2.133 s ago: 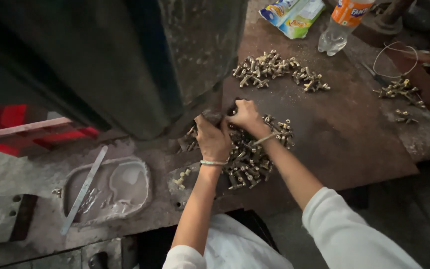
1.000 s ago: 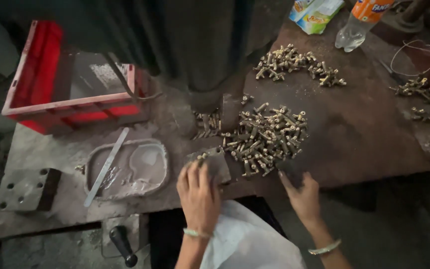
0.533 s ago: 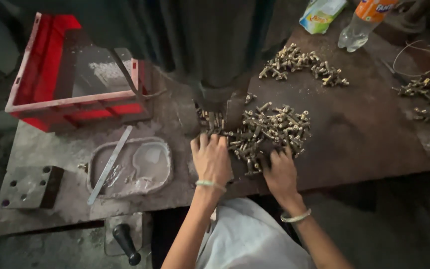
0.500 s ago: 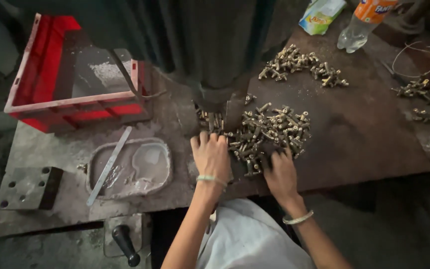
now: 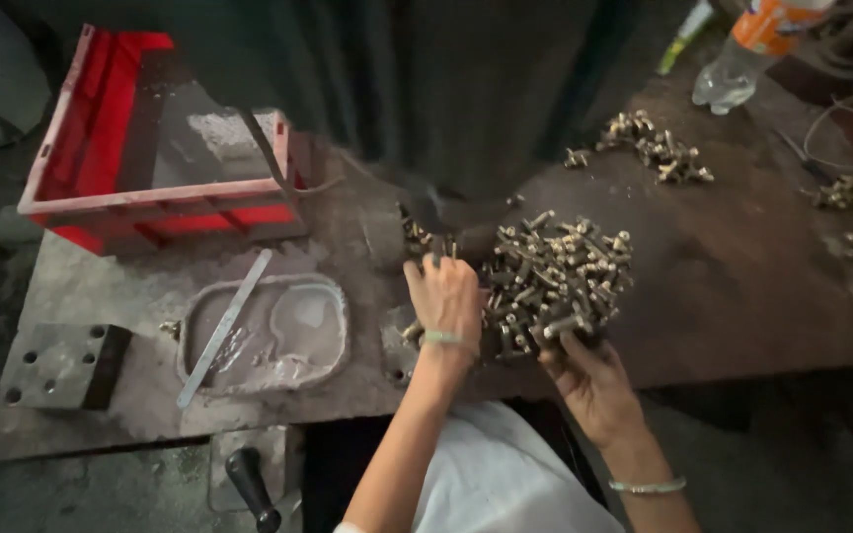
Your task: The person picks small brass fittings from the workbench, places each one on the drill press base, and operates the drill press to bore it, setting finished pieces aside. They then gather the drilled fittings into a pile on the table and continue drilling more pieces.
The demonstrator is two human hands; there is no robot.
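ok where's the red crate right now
In the head view the red crate sits at the upper left of the metal workbench, beside the dark machine column and just behind the shallow metal tray, well left of both hands.

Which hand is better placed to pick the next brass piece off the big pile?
Right, probably. The right hand lies palm-up with fingers already touching the near edge of the brass pile. The left hand sits beside the pile, nearer the machine's base.

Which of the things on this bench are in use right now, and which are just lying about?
In use:
left hand
right hand
pile of brass fittings
press

Lying about:
red crate
flat metal strip
drilled steel block
plastic bottle
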